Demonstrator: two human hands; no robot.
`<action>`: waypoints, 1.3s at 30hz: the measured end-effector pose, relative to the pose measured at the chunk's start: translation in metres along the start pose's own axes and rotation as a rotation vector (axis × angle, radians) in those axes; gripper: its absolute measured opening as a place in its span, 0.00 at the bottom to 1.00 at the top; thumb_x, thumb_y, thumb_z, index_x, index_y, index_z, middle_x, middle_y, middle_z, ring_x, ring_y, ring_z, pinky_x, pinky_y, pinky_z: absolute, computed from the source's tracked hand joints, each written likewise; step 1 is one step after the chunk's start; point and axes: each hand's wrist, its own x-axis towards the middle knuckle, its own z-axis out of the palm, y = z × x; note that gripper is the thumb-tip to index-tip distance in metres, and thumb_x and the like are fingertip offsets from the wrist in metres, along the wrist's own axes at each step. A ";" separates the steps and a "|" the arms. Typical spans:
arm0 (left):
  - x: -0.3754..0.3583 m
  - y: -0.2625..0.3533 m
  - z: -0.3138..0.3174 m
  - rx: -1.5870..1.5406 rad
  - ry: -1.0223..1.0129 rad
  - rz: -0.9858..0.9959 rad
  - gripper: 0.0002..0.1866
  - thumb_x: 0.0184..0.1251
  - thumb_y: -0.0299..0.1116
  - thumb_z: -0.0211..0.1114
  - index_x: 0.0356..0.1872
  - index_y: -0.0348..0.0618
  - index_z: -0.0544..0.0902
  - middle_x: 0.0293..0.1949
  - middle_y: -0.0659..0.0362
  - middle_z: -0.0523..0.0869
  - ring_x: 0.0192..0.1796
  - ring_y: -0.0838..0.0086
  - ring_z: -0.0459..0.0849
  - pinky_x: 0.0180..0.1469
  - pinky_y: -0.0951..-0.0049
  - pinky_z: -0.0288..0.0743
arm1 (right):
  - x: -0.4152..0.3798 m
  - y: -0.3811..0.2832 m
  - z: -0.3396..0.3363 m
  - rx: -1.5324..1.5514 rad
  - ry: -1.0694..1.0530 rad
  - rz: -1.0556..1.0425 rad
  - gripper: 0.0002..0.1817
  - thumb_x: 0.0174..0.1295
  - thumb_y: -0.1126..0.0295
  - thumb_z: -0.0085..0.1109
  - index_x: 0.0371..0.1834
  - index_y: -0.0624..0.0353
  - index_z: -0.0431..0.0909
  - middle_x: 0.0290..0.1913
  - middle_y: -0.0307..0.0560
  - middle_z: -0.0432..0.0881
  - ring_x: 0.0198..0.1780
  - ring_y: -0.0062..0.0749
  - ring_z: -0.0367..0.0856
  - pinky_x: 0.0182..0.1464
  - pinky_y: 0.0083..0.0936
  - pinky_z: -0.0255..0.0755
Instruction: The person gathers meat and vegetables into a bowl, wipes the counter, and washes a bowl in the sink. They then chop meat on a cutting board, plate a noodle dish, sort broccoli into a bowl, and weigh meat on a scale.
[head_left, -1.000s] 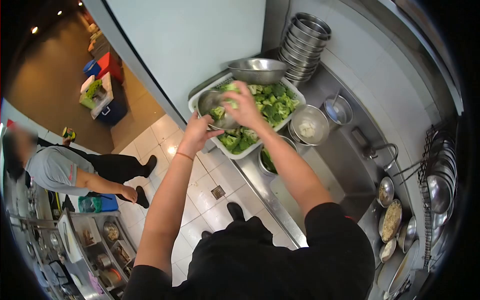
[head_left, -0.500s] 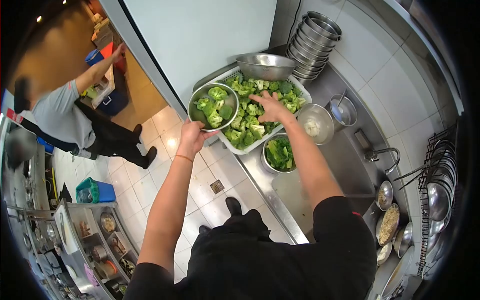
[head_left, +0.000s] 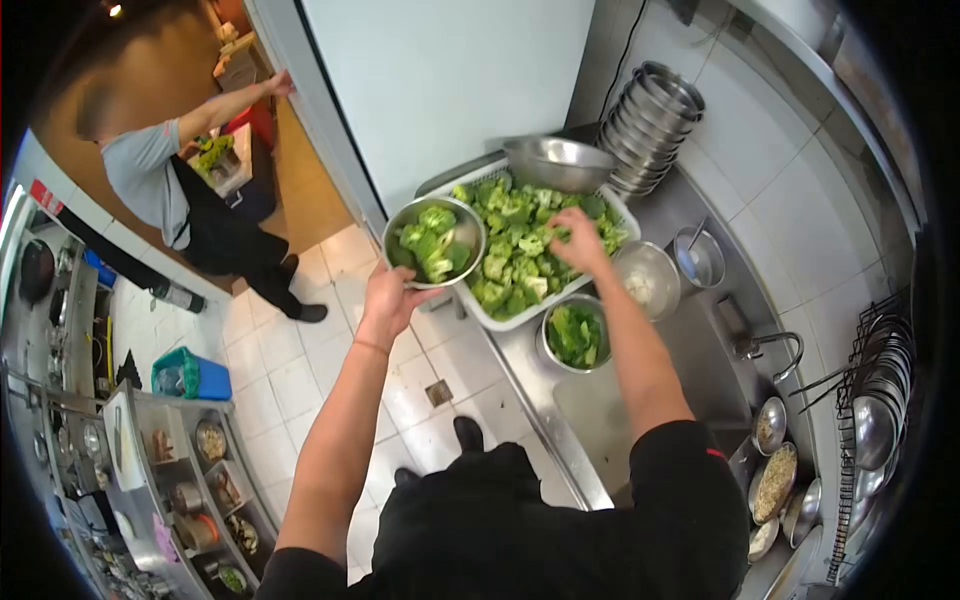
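Observation:
A steel bowl [head_left: 472, 222] with broccoli florets is held by its near rim in my left hand [head_left: 390, 298], thumb over the edge. It overlaps the left side of a white basket [head_left: 627, 222] full of broccoli pieces [head_left: 515, 262]. My right hand [head_left: 577, 240] is over the right part of that basket, fingers bent down at the florets; whether a piece is between them is hidden. Below the basket, a steel pot [head_left: 548, 350] contains green leaves [head_left: 575, 335]. A larger empty-looking bowl [head_left: 560, 165] rests at the basket's far edge.
Stacked steel bowls [head_left: 655, 125] stand behind the basket. To the right are a bowl with white contents [head_left: 645, 280], a pot with a ladle [head_left: 700, 258] and a faucet [head_left: 770, 345]. At the left, a person [head_left: 150, 175] stands in a doorway. A blue bin [head_left: 205, 378] is on the floor.
My right hand has gone from spread fingers to bent fingers over the broccoli. The view has shifted slightly. The other person has moved a little, arm still stretched out.

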 end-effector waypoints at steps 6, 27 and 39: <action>0.003 -0.007 0.005 0.028 -0.005 -0.086 0.26 0.63 0.17 0.44 0.65 0.37 0.61 0.59 0.43 0.72 0.55 0.49 0.81 0.48 0.50 0.87 | -0.001 -0.034 -0.019 0.482 0.314 0.026 0.15 0.46 0.74 0.68 0.40 0.56 0.84 0.48 0.46 0.81 0.52 0.39 0.80 0.60 0.33 0.70; 0.005 -0.024 -0.008 -0.040 0.016 -0.062 0.29 0.64 0.15 0.43 0.68 0.41 0.61 0.63 0.43 0.70 0.57 0.44 0.80 0.49 0.44 0.85 | 0.040 -0.068 0.037 -0.142 -0.195 0.192 0.29 0.60 0.65 0.59 0.67 0.38 0.70 0.75 0.53 0.54 0.72 0.61 0.58 0.68 0.62 0.58; -0.022 -0.014 -0.024 -0.075 0.089 -0.013 0.26 0.65 0.16 0.45 0.65 0.39 0.62 0.61 0.43 0.72 0.58 0.41 0.78 0.50 0.40 0.84 | 0.023 -0.077 0.014 0.214 0.140 0.072 0.25 0.57 0.66 0.64 0.60 0.58 0.76 0.55 0.60 0.70 0.53 0.50 0.76 0.56 0.37 0.72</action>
